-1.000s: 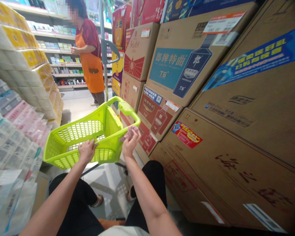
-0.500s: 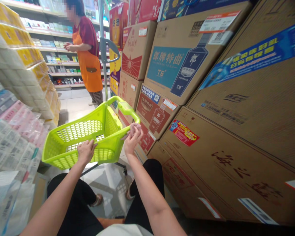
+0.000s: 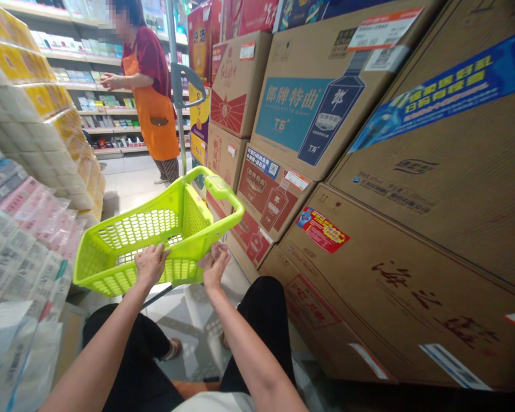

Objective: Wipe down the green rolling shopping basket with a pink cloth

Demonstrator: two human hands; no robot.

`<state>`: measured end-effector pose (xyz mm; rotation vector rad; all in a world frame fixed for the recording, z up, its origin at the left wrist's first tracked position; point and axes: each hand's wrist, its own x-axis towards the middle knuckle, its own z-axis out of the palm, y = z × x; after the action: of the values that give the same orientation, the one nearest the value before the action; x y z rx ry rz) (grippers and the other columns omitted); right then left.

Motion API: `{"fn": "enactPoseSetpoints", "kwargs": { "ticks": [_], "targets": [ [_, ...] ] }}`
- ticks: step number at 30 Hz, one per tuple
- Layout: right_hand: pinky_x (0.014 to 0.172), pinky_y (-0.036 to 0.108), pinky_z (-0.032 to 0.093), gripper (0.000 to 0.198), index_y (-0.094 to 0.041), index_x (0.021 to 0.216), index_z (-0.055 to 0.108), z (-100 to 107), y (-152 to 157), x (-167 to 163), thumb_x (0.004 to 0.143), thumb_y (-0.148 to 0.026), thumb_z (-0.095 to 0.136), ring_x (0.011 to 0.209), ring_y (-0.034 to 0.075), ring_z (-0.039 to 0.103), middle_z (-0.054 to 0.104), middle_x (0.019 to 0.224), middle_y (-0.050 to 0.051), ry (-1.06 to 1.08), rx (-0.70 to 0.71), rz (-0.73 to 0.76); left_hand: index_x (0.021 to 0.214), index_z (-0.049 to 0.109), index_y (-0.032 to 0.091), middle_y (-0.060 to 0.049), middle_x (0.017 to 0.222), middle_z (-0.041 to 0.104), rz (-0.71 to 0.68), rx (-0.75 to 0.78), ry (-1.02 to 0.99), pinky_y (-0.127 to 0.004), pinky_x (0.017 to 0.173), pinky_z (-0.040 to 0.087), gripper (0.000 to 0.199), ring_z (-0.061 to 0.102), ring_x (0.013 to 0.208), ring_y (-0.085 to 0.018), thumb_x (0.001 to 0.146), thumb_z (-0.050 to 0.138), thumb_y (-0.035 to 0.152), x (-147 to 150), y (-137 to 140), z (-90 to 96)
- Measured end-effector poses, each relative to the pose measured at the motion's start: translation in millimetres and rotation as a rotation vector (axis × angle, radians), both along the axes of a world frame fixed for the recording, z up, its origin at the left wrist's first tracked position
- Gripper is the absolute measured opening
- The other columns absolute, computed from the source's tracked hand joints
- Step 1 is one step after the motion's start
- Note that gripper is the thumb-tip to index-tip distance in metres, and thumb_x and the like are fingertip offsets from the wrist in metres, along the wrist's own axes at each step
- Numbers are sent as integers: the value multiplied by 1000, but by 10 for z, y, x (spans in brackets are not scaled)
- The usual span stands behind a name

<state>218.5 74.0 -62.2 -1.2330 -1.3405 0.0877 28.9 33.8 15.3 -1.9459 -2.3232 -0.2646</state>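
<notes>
In front of me stands a lime-green shopping cart (image 3: 111, 246) with perforated basket walls and a raised push handle (image 3: 218, 186). My left hand (image 3: 151, 264) grips the near rim of the basket, fingers bent over its edge. In my right hand (image 3: 215, 269) is a crumpled pinkish cloth (image 3: 218, 249), pressed against the outside of the cart near its handle end. Inside, the basket holds nothing that I can see. Part of the cart's frame shows below, close to my knees.
Stacked cardboard cartons (image 3: 292, 109) form a wall on the right. Packs of tissue paper (image 3: 30, 109) are piled on the left. Beyond the cart, a person in an orange apron (image 3: 157, 123) stands by stocked shelves (image 3: 107, 109). A grey metal post (image 3: 177, 86) rises behind the handle.
My right hand has moved with the cloth from beside the cart's handle down and left along the outer side. My left hand stays on the rim.
</notes>
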Motion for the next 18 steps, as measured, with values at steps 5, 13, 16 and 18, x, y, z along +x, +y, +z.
{"fn": "enactPoseSetpoints", "kwargs": {
  "ticks": [5,13,16,18],
  "targets": [
    [103,43,46,36,-17,119,51,153,61,-37,86,-7,41,124,26,49,50,119,18,157,-14,-84,103,63,24,-10,100,66,2,-6,24,-37,83,32,40,56,100,-28,102,31,48,46,17,17],
    [90,35,52,36,-16,116,53,14,4,-87,83,-7,44,107,23,57,52,110,14,145,-130,-36,105,63,23,-10,101,66,23,-13,51,-38,84,32,44,56,100,-28,102,28,49,110,67,9],
    [107,45,46,41,-16,129,52,209,37,-113,89,-14,47,130,27,48,48,129,20,140,-78,-5,104,63,23,-10,101,66,28,1,57,-39,85,31,43,56,100,-28,102,28,50,130,60,3],
    [110,50,44,44,-15,135,49,209,46,-158,91,-17,48,137,29,42,43,136,22,91,-42,-28,104,62,23,-10,102,66,27,0,51,-39,85,31,43,56,100,-28,102,29,49,148,47,2]
  ]
}}
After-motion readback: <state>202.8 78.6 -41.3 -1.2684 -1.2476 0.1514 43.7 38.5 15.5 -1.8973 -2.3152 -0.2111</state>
